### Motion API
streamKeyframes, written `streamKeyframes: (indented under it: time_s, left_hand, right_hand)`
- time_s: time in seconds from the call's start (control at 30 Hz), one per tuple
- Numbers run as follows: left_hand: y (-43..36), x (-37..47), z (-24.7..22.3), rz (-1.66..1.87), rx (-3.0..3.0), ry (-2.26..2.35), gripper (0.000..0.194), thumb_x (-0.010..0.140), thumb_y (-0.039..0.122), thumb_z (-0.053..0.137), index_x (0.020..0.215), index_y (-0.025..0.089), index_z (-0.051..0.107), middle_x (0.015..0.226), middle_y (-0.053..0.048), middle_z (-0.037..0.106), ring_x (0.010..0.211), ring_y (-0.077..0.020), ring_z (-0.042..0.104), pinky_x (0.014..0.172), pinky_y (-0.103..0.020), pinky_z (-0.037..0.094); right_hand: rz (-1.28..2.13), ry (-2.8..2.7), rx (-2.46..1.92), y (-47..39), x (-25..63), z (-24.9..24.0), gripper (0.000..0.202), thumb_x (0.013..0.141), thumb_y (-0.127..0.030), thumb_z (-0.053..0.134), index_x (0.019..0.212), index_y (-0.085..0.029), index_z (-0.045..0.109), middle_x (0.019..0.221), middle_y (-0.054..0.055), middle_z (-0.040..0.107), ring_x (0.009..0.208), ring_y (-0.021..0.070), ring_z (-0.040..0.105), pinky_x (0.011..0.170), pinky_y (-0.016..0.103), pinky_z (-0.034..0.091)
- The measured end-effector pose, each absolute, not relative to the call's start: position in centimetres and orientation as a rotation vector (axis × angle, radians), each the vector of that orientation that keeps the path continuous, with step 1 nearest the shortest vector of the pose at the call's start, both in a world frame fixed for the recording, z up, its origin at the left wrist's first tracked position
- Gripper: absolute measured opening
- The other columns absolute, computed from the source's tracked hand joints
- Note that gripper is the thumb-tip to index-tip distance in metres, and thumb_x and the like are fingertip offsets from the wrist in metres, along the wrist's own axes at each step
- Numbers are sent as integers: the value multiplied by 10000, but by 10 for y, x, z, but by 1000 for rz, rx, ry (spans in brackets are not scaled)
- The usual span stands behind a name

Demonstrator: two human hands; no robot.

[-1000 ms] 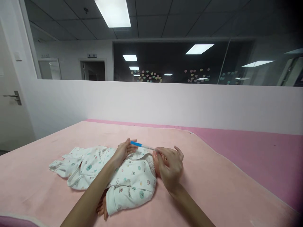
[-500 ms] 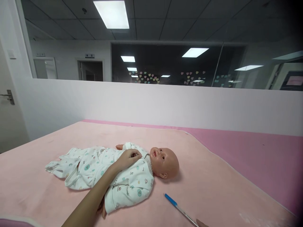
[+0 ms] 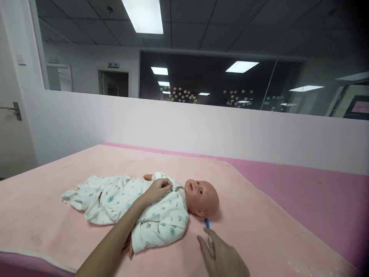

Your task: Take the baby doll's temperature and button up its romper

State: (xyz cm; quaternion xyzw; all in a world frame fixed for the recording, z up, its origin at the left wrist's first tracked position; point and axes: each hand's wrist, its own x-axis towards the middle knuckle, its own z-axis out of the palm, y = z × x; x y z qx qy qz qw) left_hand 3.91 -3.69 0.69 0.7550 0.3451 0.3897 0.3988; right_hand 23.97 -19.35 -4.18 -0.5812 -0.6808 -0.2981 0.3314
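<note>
A bald baby doll [image 3: 203, 198] lies on its back, its head to the right. It wears a white printed outfit [image 3: 161, 223]. My left hand [image 3: 158, 189] rests on the doll's chest, thumb and index finger pinched together at the front of the outfit near the collar; the fabric between the fingertips is mostly hidden. Below the doll's head, my right hand [image 3: 223, 254] holds a slim pen-like stick with a blue cap [image 3: 207, 223] between thumb and fingers. The blue end points toward the head, and the stick's lower part is largely covered by the hand.
The doll lies on a pale pink sheet [image 3: 259, 231] over a darker pink surface [image 3: 311, 188]. Behind runs a low white wall [image 3: 201, 129] with a window above it. A door with a handle [image 3: 15, 110] stands at the left.
My right hand has come into view from the bottom edge, and the blue-capped stick has turned upright and moved closer to the doll's head. My left hand stays on the doll's chest.
</note>
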Motion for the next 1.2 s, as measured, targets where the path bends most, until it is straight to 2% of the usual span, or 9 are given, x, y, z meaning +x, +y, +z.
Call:
streamKeyframes:
  time_s: [0.1, 0.2, 0.33, 0.47, 0.57, 0.77, 0.87, 1.0, 1.2]
  left_hand:
    - [-35, 38, 6, 983, 1886, 844, 219, 747, 328, 460, 720, 135, 560, 652, 22, 507, 618, -75, 414, 588, -189, 286]
    - [-33, 36, 6, 1014, 1819, 786, 219, 749, 323, 460, 741, 128, 561, 673, 14, 517, 630, -75, 428, 602, -188, 303]
    - [-31, 35, 6, 1065, 1710, 743, 199, 753, 297, 461, 741, 122, 555, 691, 2, 527, 679, -86, 464, 655, -192, 344]
    - [-30, 35, 6, 1070, 1684, 746, 214, 750, 321, 492, 746, 121, 567, 665, 5, 513, 651, -79, 450, 629, -180, 337]
    - [-30, 36, 5, 1085, 1650, 771, 260, 745, 373, 509, 726, 119, 561, 612, 17, 478, 610, -70, 428, 595, -171, 323]
    - [-29, 34, 4, 1016, 1576, 805, 305, 725, 427, 544, 755, 124, 546, 543, 39, 445, 531, -50, 373, 529, -162, 274]
    - [-33, 33, 7, 958, 1571, 765, 291, 738, 418, 529, 775, 131, 542, 555, 31, 482, 525, -45, 364, 523, -158, 270]
    - [-35, 34, 9, 994, 1640, 758, 271, 738, 402, 529, 739, 133, 564, 585, 22, 499, 535, -46, 371, 509, -153, 277]
    - [-32, 35, 6, 1129, 1646, 807, 258, 714, 376, 572, 760, 127, 618, 609, -11, 579, 597, -82, 517, 561, -167, 397]
  right_hand:
    - [-685, -1765, -1402, -164, 212, -3, 221, 845, -312, 405, 906, -224, 599, 492, -25, 577, 381, 117, 521, 334, 217, 269]
    - [-705, -1803, -1257, -118, 184, 13, 199, 824, -236, 427, 924, -209, 598, 502, -19, 573, 390, 113, 500, 369, 219, 285]
    - [-682, -1947, -1207, -73, 164, -3, 297, 796, -133, 419, 1059, -178, 548, 675, 32, 618, 600, 150, 573, 519, 241, 393]
    - [-580, -1912, -1146, -65, 164, -25, 384, 805, -114, 384, 1178, -148, 472, 780, 61, 602, 704, 170, 560, 619, 277, 434]
    - [-497, -1896, -1084, -72, 166, -29, 386, 783, -88, 364, 1143, -134, 493, 799, 68, 586, 736, 173, 538, 664, 295, 445]
    - [-334, -1853, -1029, -84, 164, -24, 386, 657, -31, 352, 970, -134, 554, 793, 67, 540, 769, 186, 484, 676, 326, 430]
    - [-341, -1791, -990, -86, 163, -24, 350, 695, -17, 340, 941, -148, 553, 785, 56, 536, 766, 179, 469, 690, 334, 422]
    - [-368, -1740, -908, -83, 165, -25, 351, 772, -14, 317, 1011, -158, 529, 848, 58, 555, 808, 162, 492, 742, 330, 441]
    - [-377, -1688, -820, -80, 167, -28, 301, 813, -43, 352, 1012, -181, 531, 905, 55, 578, 881, 147, 544, 796, 314, 479]
